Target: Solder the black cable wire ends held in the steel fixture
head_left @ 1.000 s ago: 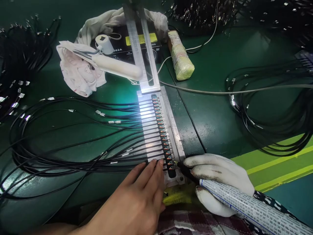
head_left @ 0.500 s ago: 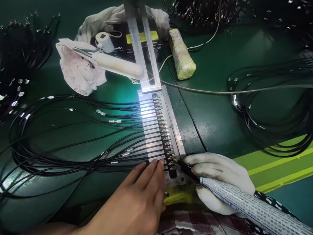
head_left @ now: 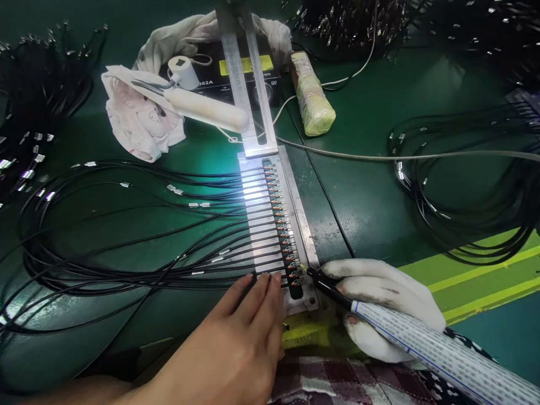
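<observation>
Slotted metal fixture (head_left: 305, 239): lies flat on the green worktop (head_left: 358, 214), straight ahead of the body, near end set between both hands.
Fixture's long axis: runs away from the body, far end leaning a little left, near end a little right.
Stripped cable ends (head_left: 279, 214): sit side by side in one row along the fixture's black slot, metal tips pointing to the fixture's right.
Black cables (head_left: 177, 277): cross the fixture's left side roughly square to the long axis, then loop out well to the left.
Left hand (head_left: 242, 332): bare, palm down at the left edge of the fixture's near end; keeps fingers straight and close together, touching the nearest cables; appears to grip nothing.
Right hand (head_left: 392, 295): white-gloved, just beside the right edge of the fixture's near end; wraps closed around the pen-shaped tool (head_left: 422, 343).
Pen-shaped tool: slants in from the fixture's near right, fine tip at the near part of the row; touching a cable end or just clear, too small to tell.
Nearer hand: left, fingertips overlapping the fixture; right, reaching the row only through the tool.
Slotted steel bar (head_left: 238, 79): meets the fixture's far end.
</observation>
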The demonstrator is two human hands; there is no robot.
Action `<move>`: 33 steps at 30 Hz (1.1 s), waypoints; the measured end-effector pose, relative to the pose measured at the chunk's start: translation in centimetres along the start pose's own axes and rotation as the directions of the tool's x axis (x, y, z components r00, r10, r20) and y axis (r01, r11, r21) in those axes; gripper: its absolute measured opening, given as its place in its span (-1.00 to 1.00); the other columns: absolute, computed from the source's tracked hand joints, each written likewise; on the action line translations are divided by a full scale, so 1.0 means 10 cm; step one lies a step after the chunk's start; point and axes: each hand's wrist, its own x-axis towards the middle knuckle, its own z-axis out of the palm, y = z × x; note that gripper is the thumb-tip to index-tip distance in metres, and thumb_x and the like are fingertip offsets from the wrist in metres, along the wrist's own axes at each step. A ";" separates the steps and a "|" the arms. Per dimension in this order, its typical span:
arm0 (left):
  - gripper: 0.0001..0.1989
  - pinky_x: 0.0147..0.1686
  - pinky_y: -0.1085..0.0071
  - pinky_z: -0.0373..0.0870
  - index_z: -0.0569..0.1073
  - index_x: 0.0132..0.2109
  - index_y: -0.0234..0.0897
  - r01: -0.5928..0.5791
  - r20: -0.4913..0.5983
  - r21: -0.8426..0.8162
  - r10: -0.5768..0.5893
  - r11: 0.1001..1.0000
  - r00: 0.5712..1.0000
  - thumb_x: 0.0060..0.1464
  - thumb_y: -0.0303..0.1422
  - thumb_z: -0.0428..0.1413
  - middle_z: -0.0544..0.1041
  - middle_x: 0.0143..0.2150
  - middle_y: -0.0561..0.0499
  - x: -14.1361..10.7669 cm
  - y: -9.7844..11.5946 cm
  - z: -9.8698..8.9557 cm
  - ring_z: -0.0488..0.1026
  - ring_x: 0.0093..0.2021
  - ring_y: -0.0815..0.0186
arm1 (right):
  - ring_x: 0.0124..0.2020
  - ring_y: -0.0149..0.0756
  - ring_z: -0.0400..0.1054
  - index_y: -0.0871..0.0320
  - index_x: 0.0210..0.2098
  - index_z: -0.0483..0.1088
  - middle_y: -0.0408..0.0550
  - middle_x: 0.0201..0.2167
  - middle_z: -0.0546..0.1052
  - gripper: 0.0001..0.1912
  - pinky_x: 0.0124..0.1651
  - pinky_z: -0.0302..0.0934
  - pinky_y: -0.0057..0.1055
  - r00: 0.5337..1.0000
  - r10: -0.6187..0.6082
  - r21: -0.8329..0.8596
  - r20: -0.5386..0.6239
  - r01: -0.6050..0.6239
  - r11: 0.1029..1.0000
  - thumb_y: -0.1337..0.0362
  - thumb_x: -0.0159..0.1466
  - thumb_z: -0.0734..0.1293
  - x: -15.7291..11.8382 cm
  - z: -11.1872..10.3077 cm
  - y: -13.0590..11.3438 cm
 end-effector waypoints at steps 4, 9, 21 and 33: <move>-0.60 0.14 0.18 0.19 0.50 0.06 -0.38 0.015 0.014 -0.015 -0.014 1.000 1.000 0.25 -0.18 0.02 0.48 0.15 -0.18 0.02 0.03 -0.07 0.41 0.12 0.08 | -0.25 -0.18 0.57 0.17 -0.24 0.41 0.06 -0.24 0.62 -0.83 -0.28 0.52 -0.36 1.000 -0.006 0.000 0.010 0.006 1.000 0.38 0.14 0.31 -0.06 -0.04 -0.06; -0.61 0.07 0.20 0.28 0.54 0.02 -0.37 0.018 0.035 -0.041 -0.017 0.999 0.999 0.23 -0.19 0.03 0.50 0.13 -0.19 0.08 0.03 -0.11 0.46 0.07 0.08 | -0.25 -0.23 0.57 0.17 -0.23 0.42 0.05 -0.25 0.63 -0.80 -0.24 0.51 -0.40 0.999 0.025 -0.014 0.042 -0.024 1.000 0.37 0.12 0.33 -0.08 0.00 -0.07; -0.62 0.05 0.21 0.27 0.55 0.01 -0.37 0.035 0.013 -0.044 -0.034 0.998 0.999 0.27 -0.23 -0.02 0.53 0.10 -0.18 0.08 0.03 -0.08 0.46 0.04 0.10 | -0.22 -0.25 0.56 0.19 -0.24 0.43 0.06 -0.24 0.62 -0.80 -0.17 0.49 -0.42 0.999 0.038 0.018 0.019 -0.038 0.999 0.38 0.09 0.35 -0.08 0.06 -0.03; -0.60 0.07 0.19 0.25 0.53 0.03 -0.39 0.016 0.052 -0.051 -0.013 0.999 0.999 0.24 -0.19 0.02 0.51 0.12 -0.22 0.08 0.03 -0.09 0.43 0.07 0.06 | -0.28 -0.23 0.57 0.15 -0.25 0.40 0.00 -0.31 0.63 -0.80 -0.27 0.50 -0.39 0.999 0.019 0.011 0.045 -0.019 1.000 0.40 0.10 0.31 -0.06 0.03 -0.06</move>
